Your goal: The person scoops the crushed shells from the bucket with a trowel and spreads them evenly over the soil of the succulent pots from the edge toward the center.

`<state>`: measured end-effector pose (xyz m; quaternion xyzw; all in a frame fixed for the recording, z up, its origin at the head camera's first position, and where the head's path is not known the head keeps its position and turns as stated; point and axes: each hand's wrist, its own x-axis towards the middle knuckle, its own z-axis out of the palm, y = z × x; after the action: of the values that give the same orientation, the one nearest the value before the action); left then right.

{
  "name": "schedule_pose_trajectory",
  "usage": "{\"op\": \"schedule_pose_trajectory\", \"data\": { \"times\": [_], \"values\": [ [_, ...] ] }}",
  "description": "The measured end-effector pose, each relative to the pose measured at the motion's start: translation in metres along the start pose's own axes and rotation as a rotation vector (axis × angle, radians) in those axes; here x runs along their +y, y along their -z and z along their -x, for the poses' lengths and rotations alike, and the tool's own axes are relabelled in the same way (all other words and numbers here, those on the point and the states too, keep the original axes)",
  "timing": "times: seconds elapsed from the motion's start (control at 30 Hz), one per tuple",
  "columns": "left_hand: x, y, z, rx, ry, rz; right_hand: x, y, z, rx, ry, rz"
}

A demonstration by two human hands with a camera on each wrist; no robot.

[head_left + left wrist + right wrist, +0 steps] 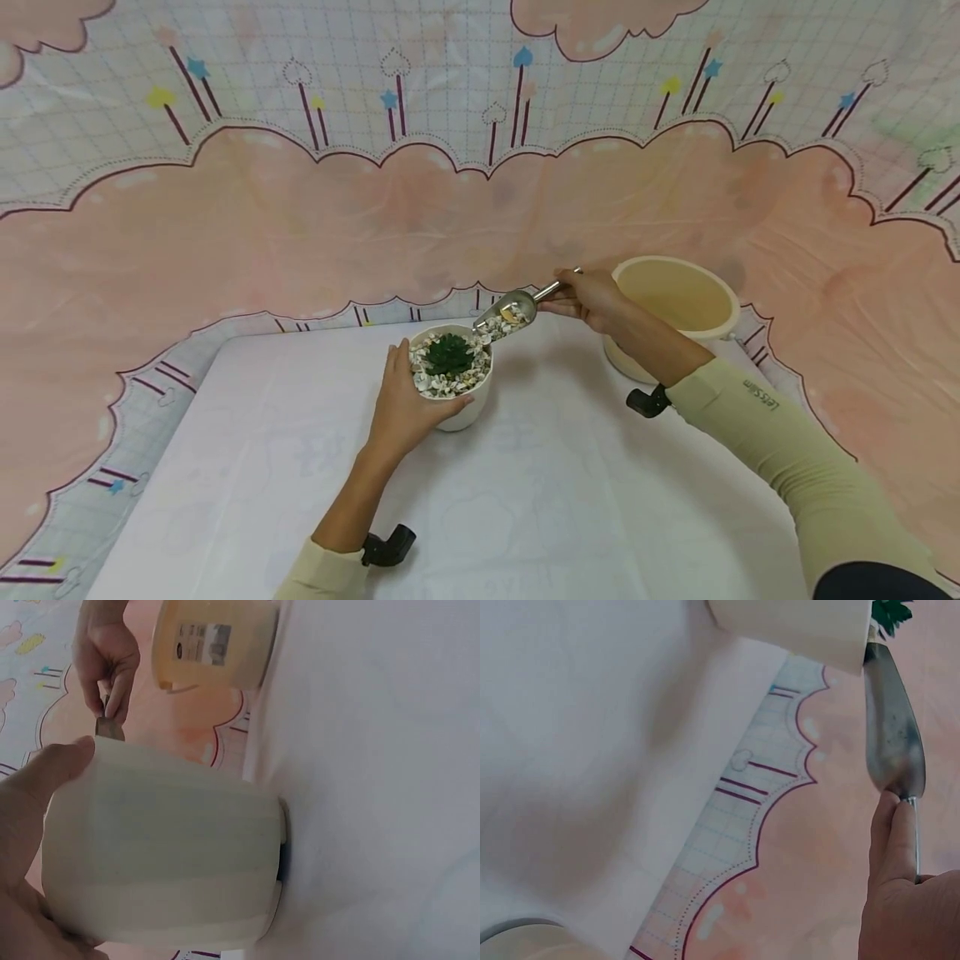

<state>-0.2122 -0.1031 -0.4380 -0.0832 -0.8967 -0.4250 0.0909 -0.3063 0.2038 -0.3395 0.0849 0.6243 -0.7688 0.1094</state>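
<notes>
A white flower pot [459, 417] stands on the table, with a dark green succulent [450, 356] in its middle and pale pebbles [442, 384] around the plant. My left hand [402, 412] grips the pot by its rim from the left, thumb along the near side. In my right hand [592, 302] is the handle of a metal scoop [109, 729]. The scoop tilts down to the left, its tip at the pot's right rim, and pebbles [504, 322] lie in its bowl. In the right wrist view the scoop's underside [896, 724] shows beside the pot [802, 626].
A cream bucket [622, 360] with a label on its side stands at the table's back right, beneath my right forearm. A white cloth covers the table [540, 483]. Behind it hangs a patterned pink and white backdrop [450, 225].
</notes>
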Motion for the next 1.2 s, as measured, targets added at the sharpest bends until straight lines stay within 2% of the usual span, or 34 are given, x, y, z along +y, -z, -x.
{"op": "schedule_pose_trajectory", "data": {
  "times": [0.23,0.5,0.67,0.8,0.97,1.1,1.2],
  "values": [
    [-0.006,0.006,-0.004,-0.068,-0.014,0.054,0.0,0.001,-0.001,0.004,-0.001,0.013],
    [0.008,0.001,0.007,0.006,0.029,0.019,0.001,0.002,0.0,-0.002,0.004,0.011],
    [0.007,-0.001,0.007,0.032,0.014,-0.004,0.002,0.002,0.0,-0.009,0.009,0.006],
    [0.0,0.002,0.001,0.016,-0.014,0.01,0.001,0.003,-0.001,-0.01,0.012,-0.018],
    [-0.007,0.008,-0.005,-0.033,-0.025,0.031,0.0,0.002,-0.001,-0.003,0.019,-0.03],
    [-0.003,0.008,-0.002,-0.051,-0.004,0.058,0.0,0.002,0.0,0.002,0.012,-0.027],
    [0.006,0.003,0.006,-0.025,0.035,0.077,0.001,0.002,0.0,0.005,0.004,-0.024]
  ]
}}
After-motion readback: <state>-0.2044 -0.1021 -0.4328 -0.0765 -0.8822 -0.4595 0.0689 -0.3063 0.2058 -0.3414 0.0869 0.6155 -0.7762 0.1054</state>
